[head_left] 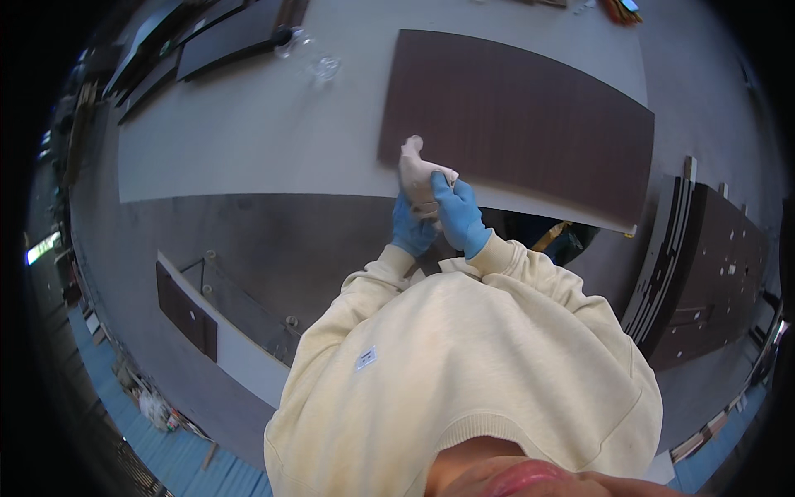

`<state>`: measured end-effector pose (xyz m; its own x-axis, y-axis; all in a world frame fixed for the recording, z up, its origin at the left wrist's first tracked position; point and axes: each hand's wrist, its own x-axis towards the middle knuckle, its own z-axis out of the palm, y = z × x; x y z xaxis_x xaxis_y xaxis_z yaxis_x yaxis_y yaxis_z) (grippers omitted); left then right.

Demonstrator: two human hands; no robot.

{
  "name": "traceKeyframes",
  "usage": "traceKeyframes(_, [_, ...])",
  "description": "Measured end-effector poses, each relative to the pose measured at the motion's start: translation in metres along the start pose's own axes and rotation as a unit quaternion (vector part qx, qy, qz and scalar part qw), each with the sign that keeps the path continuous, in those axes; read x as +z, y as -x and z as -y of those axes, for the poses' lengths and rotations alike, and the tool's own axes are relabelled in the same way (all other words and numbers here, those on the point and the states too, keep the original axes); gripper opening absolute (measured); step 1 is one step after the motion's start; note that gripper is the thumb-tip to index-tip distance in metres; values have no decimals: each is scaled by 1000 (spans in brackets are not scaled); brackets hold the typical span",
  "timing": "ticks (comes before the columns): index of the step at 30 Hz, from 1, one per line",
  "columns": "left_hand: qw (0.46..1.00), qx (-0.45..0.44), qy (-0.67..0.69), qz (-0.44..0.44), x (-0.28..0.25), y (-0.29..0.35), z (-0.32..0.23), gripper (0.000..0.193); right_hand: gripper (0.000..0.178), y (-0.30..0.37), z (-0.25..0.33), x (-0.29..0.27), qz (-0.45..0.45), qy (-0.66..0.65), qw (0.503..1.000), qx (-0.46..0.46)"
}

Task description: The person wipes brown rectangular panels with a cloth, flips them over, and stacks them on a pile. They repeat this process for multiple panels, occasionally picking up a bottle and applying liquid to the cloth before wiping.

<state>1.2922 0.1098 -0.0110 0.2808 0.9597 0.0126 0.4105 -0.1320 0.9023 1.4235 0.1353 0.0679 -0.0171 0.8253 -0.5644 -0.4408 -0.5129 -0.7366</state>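
A pale, crumpled cloth (420, 176) is bunched up between my hands, just off the near left corner of a dark brown wooden panel (522, 116). My left hand (411, 228), in a blue glove, closes round the lower part of the cloth, some of its fingers hidden behind it. Also blue-gloved, my right hand (460, 211) grips the cloth from the right with curled fingers. One end of the cloth sticks up toward the panel. The panel lies flat on a light-topped table (257, 157).
More dark panels (236, 37) lie at the table's far left, near clear plastic or glass pieces (325, 66). Stacked brown panels (708, 265) stand on the right. A wheeled rack (248, 290) is at the lower left. By the table's near edge sits a dark bag-like bundle (571, 244).
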Motion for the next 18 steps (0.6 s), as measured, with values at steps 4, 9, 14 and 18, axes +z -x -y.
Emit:
traceKeyframes(4, [970, -93, -225, 28, -62, 155, 88, 64, 40, -10, -33, 47, 13, 125, 991, -36])
traceKeyframes(9, [932, -307, -133, -142, -114, 276, 141, 55, 33, -49, -50, 116, 163, 184, 933, -264])
traceKeyframes(14, [916, -303, -37, -261, -137, 244, 150, 51, 29, -102, -67, 157, 116, 549, 576, -594])
traceKeyframes(18, [943, -139, -171, -250, -142, 151, 116, 51, 70, -105, -77, 97, 122, 727, 572, -359])
